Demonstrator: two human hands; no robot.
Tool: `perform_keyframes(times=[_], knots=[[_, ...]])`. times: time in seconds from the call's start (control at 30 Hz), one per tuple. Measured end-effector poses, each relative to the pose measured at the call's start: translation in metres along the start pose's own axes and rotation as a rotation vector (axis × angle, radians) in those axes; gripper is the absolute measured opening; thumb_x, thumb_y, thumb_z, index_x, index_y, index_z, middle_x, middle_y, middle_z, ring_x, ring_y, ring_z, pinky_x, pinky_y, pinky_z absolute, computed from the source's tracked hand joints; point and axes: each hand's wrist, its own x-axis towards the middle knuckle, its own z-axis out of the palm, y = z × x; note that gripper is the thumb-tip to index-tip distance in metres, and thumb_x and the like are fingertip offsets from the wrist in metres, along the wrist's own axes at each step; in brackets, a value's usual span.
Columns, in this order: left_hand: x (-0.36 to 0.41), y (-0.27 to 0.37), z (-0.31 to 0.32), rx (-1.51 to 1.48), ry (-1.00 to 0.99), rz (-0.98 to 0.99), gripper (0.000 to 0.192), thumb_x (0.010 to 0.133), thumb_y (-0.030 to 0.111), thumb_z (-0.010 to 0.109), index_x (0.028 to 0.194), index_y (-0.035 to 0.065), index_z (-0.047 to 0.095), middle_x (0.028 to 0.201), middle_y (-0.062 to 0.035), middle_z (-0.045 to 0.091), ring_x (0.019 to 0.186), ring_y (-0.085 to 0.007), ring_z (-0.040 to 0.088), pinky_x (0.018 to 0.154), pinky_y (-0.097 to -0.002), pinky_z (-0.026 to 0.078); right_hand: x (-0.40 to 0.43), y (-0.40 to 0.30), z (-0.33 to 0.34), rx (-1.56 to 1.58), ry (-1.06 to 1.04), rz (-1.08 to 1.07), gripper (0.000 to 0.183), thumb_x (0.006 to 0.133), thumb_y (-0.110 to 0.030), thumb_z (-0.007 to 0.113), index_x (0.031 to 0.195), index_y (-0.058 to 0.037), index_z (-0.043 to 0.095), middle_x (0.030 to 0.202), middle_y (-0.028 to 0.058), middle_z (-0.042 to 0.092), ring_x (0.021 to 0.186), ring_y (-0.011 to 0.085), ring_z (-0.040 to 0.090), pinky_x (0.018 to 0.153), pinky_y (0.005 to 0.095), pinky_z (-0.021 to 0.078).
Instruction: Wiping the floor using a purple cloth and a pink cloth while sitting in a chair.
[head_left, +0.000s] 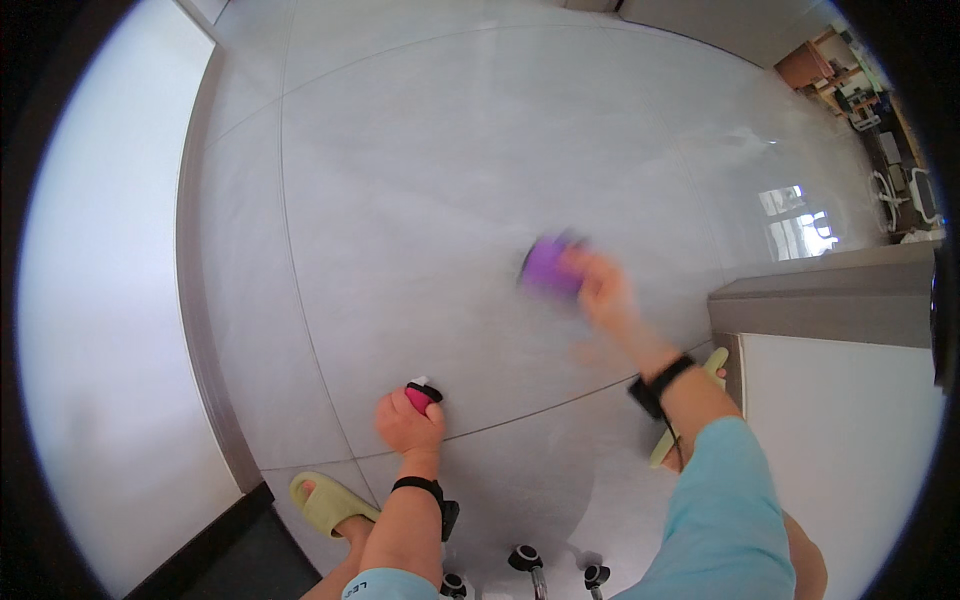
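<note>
My left hand (409, 424) is wrapped around a small pink object (420, 397) with a black rim and a white tip. The fingers cover most of it, so its kind cannot be told. My right hand (604, 289) reaches further out over the grey tiled floor (450, 187), gripping a purple object (551, 270) with a dark edge. Motion blurs both this hand and the object, and whether the object touches the floor is unclear. Each wrist wears a black band with a small dark device.
White wall panels with grey baseboards (187, 187) flank both sides. My green slippers (330, 502) stand left and right. Several black caster wheels (525, 557) are close in front of me. A dark mat or threshold (232, 551) lies lower left; cluttered shelving (844, 82) stands far right.
</note>
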Motion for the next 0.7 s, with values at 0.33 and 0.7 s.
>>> perform_keyframes(times=[0.33,0.7], knots=[[-0.003,-0.007,0.000,-0.055,0.014,-0.040,0.036,0.058,0.024,0.058,0.088,0.0040,0.055,0.080,-0.0151,0.053,0.075,-0.0367,0.052,0.063,-0.0469,0.043,0.117,-0.011,0.053,-0.290,-0.032,0.222,0.039,0.080,-0.005,0.049,0.116,-0.0127,0.063,0.120,0.0139,0.061,0.111,0.0321,0.056,0.094,0.0421,0.0453],[-0.002,0.001,0.005,-0.056,-0.089,-0.076,0.038,0.059,0.023,0.059,0.092,0.0038,0.055,0.087,-0.0158,0.053,0.079,-0.0374,0.053,0.065,-0.0478,0.043,-0.049,-0.040,0.015,-0.557,-0.729,-0.240,0.032,0.081,-0.012,0.055,0.111,-0.0182,0.064,0.118,-0.0003,0.063,0.105,0.0237,0.059,0.077,0.0416,0.0498]])
